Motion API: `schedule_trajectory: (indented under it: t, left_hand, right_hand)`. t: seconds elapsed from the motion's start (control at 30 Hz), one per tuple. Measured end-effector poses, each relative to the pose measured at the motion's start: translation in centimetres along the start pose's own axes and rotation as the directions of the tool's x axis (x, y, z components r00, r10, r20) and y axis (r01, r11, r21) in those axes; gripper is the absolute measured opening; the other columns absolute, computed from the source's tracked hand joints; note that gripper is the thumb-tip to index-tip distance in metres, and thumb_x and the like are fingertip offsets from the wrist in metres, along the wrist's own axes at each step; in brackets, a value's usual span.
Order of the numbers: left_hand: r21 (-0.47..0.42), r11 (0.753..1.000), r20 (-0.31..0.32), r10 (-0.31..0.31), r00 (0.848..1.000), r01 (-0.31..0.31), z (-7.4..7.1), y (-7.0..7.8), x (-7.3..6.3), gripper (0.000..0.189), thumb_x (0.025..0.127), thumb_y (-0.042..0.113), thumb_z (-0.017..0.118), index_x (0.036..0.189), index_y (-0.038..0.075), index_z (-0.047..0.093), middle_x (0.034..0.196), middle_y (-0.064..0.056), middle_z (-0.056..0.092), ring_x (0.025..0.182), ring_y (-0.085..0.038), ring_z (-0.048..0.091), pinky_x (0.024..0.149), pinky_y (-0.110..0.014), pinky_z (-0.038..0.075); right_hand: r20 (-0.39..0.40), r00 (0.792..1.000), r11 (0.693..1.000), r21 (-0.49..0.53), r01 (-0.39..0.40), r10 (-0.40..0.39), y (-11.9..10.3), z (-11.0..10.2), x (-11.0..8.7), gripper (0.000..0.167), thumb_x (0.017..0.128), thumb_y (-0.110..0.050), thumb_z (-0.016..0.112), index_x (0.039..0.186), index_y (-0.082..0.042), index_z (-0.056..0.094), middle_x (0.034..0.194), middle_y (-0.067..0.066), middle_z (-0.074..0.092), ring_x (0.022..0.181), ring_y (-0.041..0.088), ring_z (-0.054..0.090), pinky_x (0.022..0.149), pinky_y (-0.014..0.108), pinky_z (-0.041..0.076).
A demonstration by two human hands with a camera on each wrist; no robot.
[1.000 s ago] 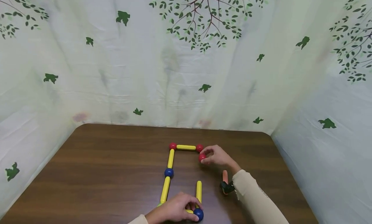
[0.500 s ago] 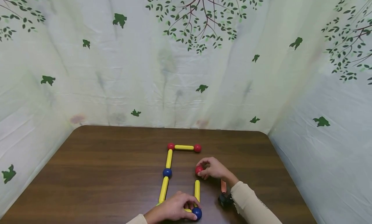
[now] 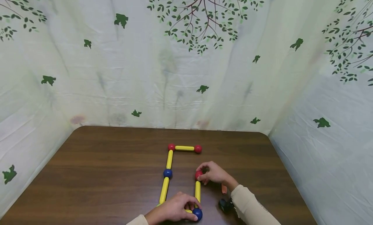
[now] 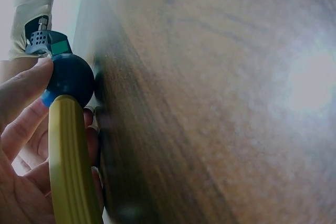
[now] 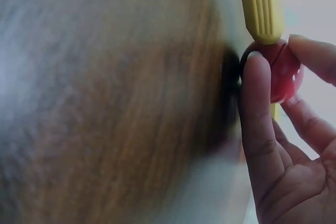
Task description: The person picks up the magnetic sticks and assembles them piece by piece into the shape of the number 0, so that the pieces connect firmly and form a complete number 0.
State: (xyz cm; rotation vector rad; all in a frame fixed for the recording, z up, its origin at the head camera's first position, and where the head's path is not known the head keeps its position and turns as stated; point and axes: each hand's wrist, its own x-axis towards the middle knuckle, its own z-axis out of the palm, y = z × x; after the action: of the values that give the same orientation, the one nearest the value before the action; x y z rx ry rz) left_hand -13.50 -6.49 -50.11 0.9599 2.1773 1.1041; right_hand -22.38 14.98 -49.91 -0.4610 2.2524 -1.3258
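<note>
Near the table's front, my left hand [image 3: 176,208] pinches a blue ball [image 3: 197,214], also seen as the dark blue ball [image 4: 71,80] in the left wrist view. A yellow stick [image 3: 197,193] runs from that ball away from me. At the stick's far end my right hand [image 3: 215,173] pinches a red ball [image 3: 198,175] between thumb and fingers; in the right wrist view the red ball [image 5: 286,77] touches a yellow stick [image 5: 261,6]. Another yellow stick [image 3: 188,211] lies partly under my left hand and meets the blue ball.
To the left runs a joined line of yellow sticks [image 3: 164,190], a blue ball [image 3: 167,173] and a red corner ball [image 3: 171,147]. A stick there leads right to a red ball [image 3: 198,149]. The brown table [image 3: 110,173] meets a leaf-patterned cloth [image 3: 175,98].
My right hand has brought its red ball toward me, from beside the far red ball to the end of the upright-running yellow stick. My left hand keeps its hold on the blue ball.
</note>
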Motion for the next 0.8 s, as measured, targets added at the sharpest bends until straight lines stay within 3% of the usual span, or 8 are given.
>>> schedule_trajectory:
  t: [0.23,0.4,0.6,0.8]
  left_hand:
    - [-0.002,1.000,-0.007,0.016,1.000,-0.016,0.0,0.1,0.1,0.022,0.086,0.022,0.074,0.106,0.014,0.070,0.080,0.017,0.059,0.070,0.005,0.052,0.064,-0.016,0.045]
    - [-0.014,1.000,-0.009,0.018,1.000,-0.018,0.0,0.1,0.2,0.023,0.086,0.021,0.074,0.107,0.013,0.070,0.081,0.016,0.060,0.071,0.005,0.052,0.065,-0.016,0.045]
    - [-0.004,1.000,-0.010,0.005,1.000,-0.005,0.1,0.1,0.5,0.023,0.085,0.021,0.075,0.107,0.014,0.071,0.080,0.016,0.060,0.070,0.004,0.052,0.064,-0.016,0.045]
    - [-0.011,1.000,-0.016,-0.003,1.000,0.003,0.1,0.0,0.5,0.023,0.084,0.021,0.076,0.106,0.015,0.071,0.080,0.017,0.059,0.070,0.004,0.052,0.065,-0.017,0.045]
  right_hand:
    - [0.010,1.000,1.000,-0.009,-0.011,0.011,-0.2,-0.1,-0.2,0.024,0.085,-0.012,0.074,0.106,-0.005,0.066,0.088,0.006,0.061,0.057,0.016,0.058,0.055,0.032,0.054]
    - [-0.004,0.999,0.999,-0.002,0.032,-0.032,0.0,-1.0,-0.8,0.032,0.085,-0.014,0.074,0.112,-0.002,0.063,0.097,0.008,0.059,0.062,0.020,0.060,0.056,0.034,0.055]
    - [-0.121,0.988,0.994,-0.072,0.084,-0.092,1.0,-3.2,-2.3,0.037,0.085,-0.012,0.073,0.117,0.002,0.060,0.107,0.016,0.061,0.068,0.026,0.061,0.059,0.036,0.054]
    - [-0.272,0.958,0.990,-0.132,0.058,-0.093,2.3,-4.3,-4.0,0.037,0.083,-0.011,0.075,0.116,0.000,0.061,0.110,0.018,0.062,0.071,0.020,0.057,0.064,0.032,0.049]
